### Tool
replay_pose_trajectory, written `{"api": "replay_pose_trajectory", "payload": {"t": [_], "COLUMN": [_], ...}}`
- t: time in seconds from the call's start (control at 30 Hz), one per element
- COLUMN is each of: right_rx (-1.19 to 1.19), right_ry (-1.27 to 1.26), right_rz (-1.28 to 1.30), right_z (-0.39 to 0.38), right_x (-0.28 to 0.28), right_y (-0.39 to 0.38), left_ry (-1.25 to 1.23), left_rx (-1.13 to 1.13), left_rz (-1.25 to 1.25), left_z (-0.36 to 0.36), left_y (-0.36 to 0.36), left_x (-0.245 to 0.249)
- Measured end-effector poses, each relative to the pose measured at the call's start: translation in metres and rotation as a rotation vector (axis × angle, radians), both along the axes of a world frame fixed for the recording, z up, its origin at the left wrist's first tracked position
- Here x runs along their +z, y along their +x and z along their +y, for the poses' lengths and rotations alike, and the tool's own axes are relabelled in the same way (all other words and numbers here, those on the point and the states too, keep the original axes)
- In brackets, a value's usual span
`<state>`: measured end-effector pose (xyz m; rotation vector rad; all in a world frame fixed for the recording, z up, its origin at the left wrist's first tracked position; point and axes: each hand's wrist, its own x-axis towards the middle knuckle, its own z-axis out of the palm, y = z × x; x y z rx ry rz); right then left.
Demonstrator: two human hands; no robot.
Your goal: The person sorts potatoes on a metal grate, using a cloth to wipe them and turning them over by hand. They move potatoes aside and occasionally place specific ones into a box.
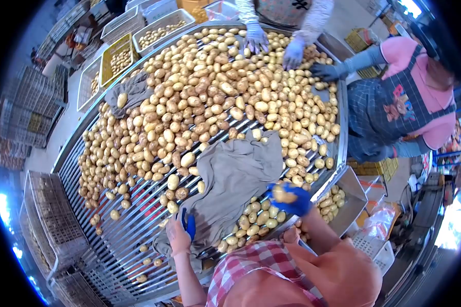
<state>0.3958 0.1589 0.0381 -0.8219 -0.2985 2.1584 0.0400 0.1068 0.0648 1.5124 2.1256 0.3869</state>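
Observation:
My right hand (pixel 295 200), in a blue glove, is closed around a potato (pixel 283 193) above the near right part of the slatted sorting table (pixel 105 256). Beside the left edge of a crumpled grey cloth (pixel 235 166) is my left hand (pixel 181 231), in a glove with blue showing on the palm side. Its thumb stands apart from the fingers, and no potato shows in it. The cloth lies over the slats, with a group of potatoes (pixel 253 219) at its near right edge. A broad heap of potatoes (pixel 189 97) covers the far side.
Across the table, a co-worker's two gloved hands (pixel 274 48) touch the heap. Another co-worker's dark glove (pixel 327 71) reaches in from the right. A second cloth (pixel 130 94) lies at the far left. Crates (pixel 119 59) line the far side; a potato-filled chute (pixel 338 202) sits at right.

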Motion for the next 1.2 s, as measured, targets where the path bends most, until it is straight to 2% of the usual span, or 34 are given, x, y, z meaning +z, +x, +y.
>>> {"api": "replay_pose_trajectory", "payload": {"t": [0.07,0.1,0.17,0.2,0.23,0.27,0.3,0.37,0.4,0.43,0.53,0.6,0.63,0.67,0.7,0.73,0.77,0.8,0.83,0.87,0.9,0.93,0.97,1.0,1.03,1.07,1.1,1.13,1.2], "right_rx": [-0.274,-0.411,-0.679,-0.696,-0.807,-0.847,-0.749,-0.575,-0.921,-1.08,-1.434,-1.385,-1.537,-1.657,-1.359,-1.209,-1.247,-1.454,-1.486,-1.314,-1.088,-0.724,-0.186,-0.26,-0.716,-1.092,-1.123,-0.822,-0.203], "right_ry": [-0.159,-0.2,-0.223,-0.193,-0.276,-0.359,-0.247,-0.007,-0.209,-0.237,-0.187,-0.343,0.024,0.208,0.316,0.478,0.439,0.535,0.198,-0.005,-0.43,-0.799,-0.902,-0.723,-0.31,0.122,0.315,0.33,0.495], "right_rz": [-0.066,-0.094,-0.117,-0.204,-0.178,-0.183,-0.21,-0.27,-0.352,-0.421,-0.723,-1.23,-1.774,-1.663,-2.181,-2.583,-2.589,-2.462,-2.491,-2.74,-2.468,-2.201,-2.119,-2.133,-1.939,-1.384,-0.944,-1.181,-1.65], "right_z": [-0.05,-0.084,-0.154,-0.192,-0.229,-0.26,-0.33,-0.46,-0.437,-0.418,-0.38,-0.284,-0.263,-0.261,-0.267,-0.262,-0.274,-0.288,-0.297,-0.318,-0.351,-0.385,-0.386,-0.371,-0.335,-0.286,-0.236,-0.197,-0.117], "right_x": [0.003,0.005,0.011,0.01,0.004,0.003,-0.064,-0.188,-0.163,-0.167,-0.198,-0.05,-0.022,0.013,0.056,0.12,0.132,0.126,0.139,0.134,0.108,0.082,0.055,0.039,0.018,0.0,-0.006,0.009,0.038], "right_y": [0.076,0.108,0.155,0.179,0.194,0.205,0.261,0.364,0.319,0.291,0.232,0.179,0.174,0.177,0.184,0.191,0.216,0.262,0.299,0.354,0.402,0.45,0.497,0.475,0.43,0.37,0.301,0.229,0.084], "left_ry": [-0.112,-0.113,-0.165,-0.151,-0.146,-0.174,-0.201,-0.177,-0.145,-0.111,-0.043,-0.036,-0.031,-0.022,-0.044,-0.065,-0.049,-0.05,-0.052,-0.001,-0.044,0.105,0.257,0.165,0.19,0.121,0.042,0.047,-0.254], "left_rx": [-0.247,-0.269,-0.258,-0.228,-0.247,-0.174,-0.104,-0.13,-0.131,-0.154,-0.175,-0.109,-0.067,-0.105,-0.122,-0.128,-0.127,-0.179,-0.222,-0.283,-0.132,-0.182,-0.213,-0.165,-0.129,-0.096,-0.083,-0.036,-0.066], "left_rz": [0.311,0.312,0.4,0.439,0.444,0.411,0.375,0.408,0.406,0.4,0.176,0.016,-0.049,-0.04,-0.009,0.017,0.018,0.034,0.048,0.036,-0.163,-0.093,-0.003,0.132,0.18,0.234,0.287,0.28,0.362], "left_z": [-0.017,-0.021,-0.023,-0.021,-0.015,-0.007,-0.004,0.001,0.001,0.001,0.004,0.004,0.006,0.008,0.012,0.015,0.018,0.017,0.015,0.008,-0.004,-0.018,-0.03,-0.044,-0.059,-0.072,-0.086,-0.096,-0.107], "left_y": [-0.004,0.0,0.01,0.015,0.018,0.021,0.022,0.016,0.008,-0.003,-0.018,-0.022,-0.03,-0.041,-0.052,-0.058,-0.06,-0.064,-0.069,-0.068,-0.06,-0.06,-0.057,-0.027,-0.032,-0.028,-0.021,-0.014,-0.003], "left_x": [-0.02,-0.027,-0.034,-0.035,-0.033,-0.032,-0.034,-0.038,-0.047,-0.058,-0.066,-0.073,-0.078,-0.084,-0.094,-0.101,-0.105,-0.107,-0.108,-0.104,-0.094,-0.091,-0.086,-0.036,-0.038,-0.028,-0.015,-0.013,-0.01]}}
